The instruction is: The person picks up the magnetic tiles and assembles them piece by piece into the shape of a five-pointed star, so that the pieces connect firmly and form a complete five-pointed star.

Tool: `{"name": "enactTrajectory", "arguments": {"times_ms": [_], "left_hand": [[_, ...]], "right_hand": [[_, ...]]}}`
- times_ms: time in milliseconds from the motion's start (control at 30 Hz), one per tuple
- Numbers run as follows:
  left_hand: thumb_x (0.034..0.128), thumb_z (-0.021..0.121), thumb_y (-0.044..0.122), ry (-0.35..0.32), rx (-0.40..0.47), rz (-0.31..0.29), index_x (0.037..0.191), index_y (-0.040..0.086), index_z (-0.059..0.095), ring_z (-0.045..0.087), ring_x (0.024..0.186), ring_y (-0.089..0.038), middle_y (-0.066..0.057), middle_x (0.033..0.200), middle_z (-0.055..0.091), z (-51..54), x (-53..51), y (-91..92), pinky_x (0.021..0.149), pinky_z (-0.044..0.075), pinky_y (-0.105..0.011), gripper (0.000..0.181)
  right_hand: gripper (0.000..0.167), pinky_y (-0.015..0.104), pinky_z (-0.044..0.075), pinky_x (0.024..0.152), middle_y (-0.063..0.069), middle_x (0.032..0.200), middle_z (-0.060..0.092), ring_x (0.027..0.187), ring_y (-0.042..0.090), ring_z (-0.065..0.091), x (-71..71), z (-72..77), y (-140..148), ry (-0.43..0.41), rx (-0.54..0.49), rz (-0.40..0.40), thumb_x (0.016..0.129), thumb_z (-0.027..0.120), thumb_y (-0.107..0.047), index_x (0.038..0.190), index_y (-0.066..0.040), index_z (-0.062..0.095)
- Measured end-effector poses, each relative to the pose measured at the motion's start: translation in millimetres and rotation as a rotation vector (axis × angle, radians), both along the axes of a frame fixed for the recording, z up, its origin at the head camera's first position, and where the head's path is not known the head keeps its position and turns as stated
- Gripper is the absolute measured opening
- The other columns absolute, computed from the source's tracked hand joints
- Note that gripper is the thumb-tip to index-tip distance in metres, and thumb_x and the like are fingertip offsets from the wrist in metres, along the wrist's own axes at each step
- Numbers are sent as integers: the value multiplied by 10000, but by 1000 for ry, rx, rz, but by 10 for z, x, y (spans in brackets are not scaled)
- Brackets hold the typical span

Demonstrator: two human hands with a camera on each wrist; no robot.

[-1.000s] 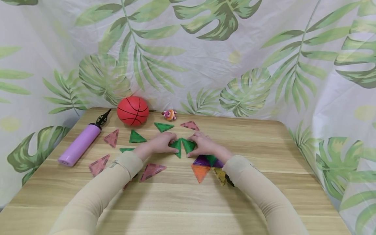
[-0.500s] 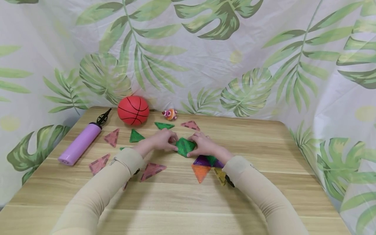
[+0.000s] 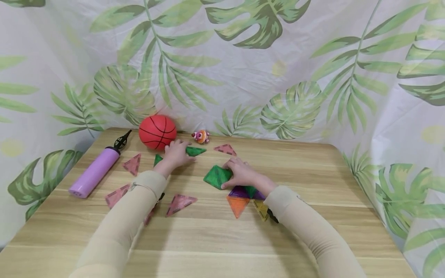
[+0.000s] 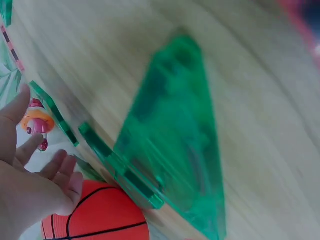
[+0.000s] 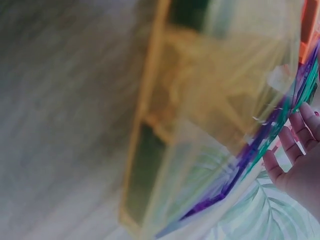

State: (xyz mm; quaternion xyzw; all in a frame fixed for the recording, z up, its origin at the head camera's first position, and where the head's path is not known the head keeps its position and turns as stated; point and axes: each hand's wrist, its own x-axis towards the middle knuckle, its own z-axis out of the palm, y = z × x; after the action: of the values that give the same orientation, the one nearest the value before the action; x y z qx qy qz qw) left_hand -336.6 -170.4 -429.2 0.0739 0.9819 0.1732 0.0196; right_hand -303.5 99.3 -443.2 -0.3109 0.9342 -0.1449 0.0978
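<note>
Across the wooden table, the right hand pinches two adjoining green tiles; the left hand, loosely spread near another green triangle, seems to be gathering, which calls for a light pinch.

Bright, even in head view; shadowed softly on the table beside both sleeves. Blurred at close range in the left wrist view, out of focus on the near green tile, firmer on the ball. Dimmer in the right wrist view: smeared across the yellow tile, glare-streaked, grey at left, clearer on the right hand.
</note>
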Motion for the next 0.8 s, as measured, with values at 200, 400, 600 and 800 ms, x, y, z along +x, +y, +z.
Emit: {"name": "enactTrajectory", "arguments": {"times_ms": [200, 400, 600, 800], "left_hand": [[841, 686, 400, -25, -17, 38, 1357, 97, 490, 347, 1192, -445, -248, 1355, 409, -90, -82, 0, 962, 252, -616, 630], [855, 679, 375, -6, -60, 30, 1282, 106, 572, 387, 1133, -415, -224, 1263, 468, -113, -92, -25, 927, 293, -588, 516], [837, 705, 354, 7, -69, 2, 1227, 107, 628, 427, 1069, -395, -209, 1199, 519, -114, -67, -27, 896, 322, -552, 468], [815, 715, 417, 34, -76, -43, 1188, 130, 663, 455, 1049, -383, -194, 1169, 569, -103, -47, 8, 867, 339, -512, 474]], "right_hand": [[693, 446, 365, 948, 1, 1209, 500, 1144, 182, 422, -22, 1, 33, -2, -14, 50, 699, 768, -544, 1225, -144, 561], [619, 394, 368, 1043, 101, 1312, 497, 1221, 253, 475, -253, 15, 163, -15, -110, 102, 773, 765, -396, 1270, -101, 546], [658, 445, 326, 1072, 159, 1369, 458, 1278, 323, 411, -482, 60, 256, 32, -82, 35, 801, 749, -350, 1327, -45, 497], [548, 434, 268, 1109, 174, 1400, 452, 1319, 336, 372, -618, 68, 283, 73, -17, 23, 893, 652, -262, 1343, 0, 479]]}}
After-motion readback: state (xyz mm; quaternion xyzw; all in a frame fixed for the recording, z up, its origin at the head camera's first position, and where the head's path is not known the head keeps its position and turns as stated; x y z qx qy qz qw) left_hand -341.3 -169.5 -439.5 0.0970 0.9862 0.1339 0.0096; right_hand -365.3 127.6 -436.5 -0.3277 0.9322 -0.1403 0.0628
